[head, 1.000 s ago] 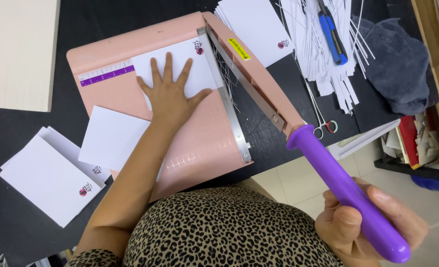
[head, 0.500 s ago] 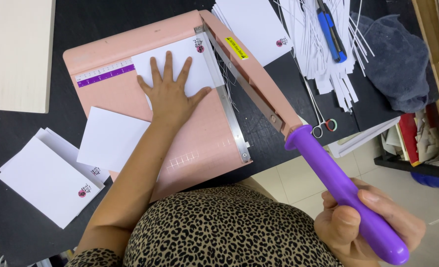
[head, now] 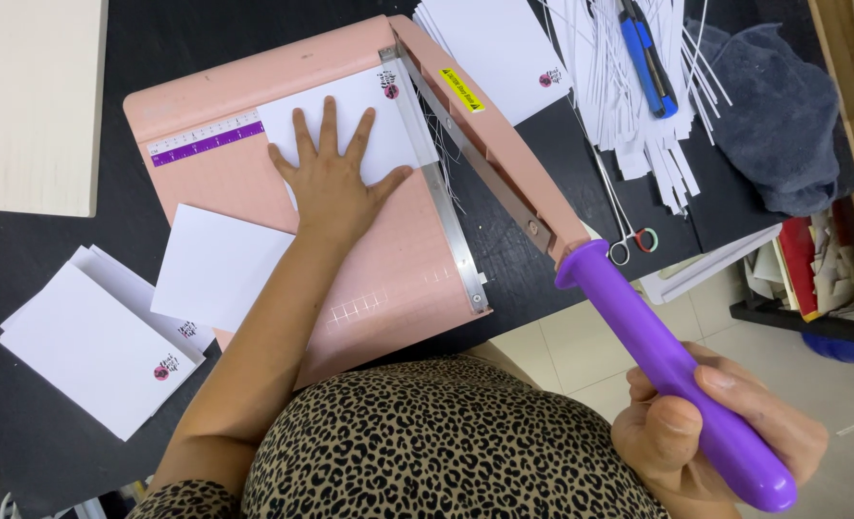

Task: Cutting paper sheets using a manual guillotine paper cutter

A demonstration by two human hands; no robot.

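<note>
Black counter (head: 52, 240) carries a pink paper cutter (head: 388, 279), seen from above. On its bed lies a white sheet (head: 388, 125), its right edge at the cutting rail. The left hand (head: 331, 178) lies flat on the sheet, fingers (head: 329, 115) spread wide and straight, gripping nothing, thumb pointing toward the rail. Just beyond the fingertips sits a purple ruler strip (head: 206, 146) on the bed.

Right of the thumb, the blade arm (head: 504, 159) is raised off the rail at a slant and ends in a purple handle (head: 667, 370). The right hand (head: 705, 432) is wrapped tightly round that handle, out past the counter edge over a tiled floor (head: 561, 356).

Below the left wrist a second white sheet (head: 220, 264) hangs half off the bed, and farther left is a stack of sheets (head: 90, 351). Beyond the blade arm lie more sheets (head: 504, 48), thin paper strips (head: 629, 106), a blue knife (head: 643, 58), scissors (head: 629, 235) and a grey cloth (head: 782, 115). A pale board (head: 28, 96) sits at far left.
</note>
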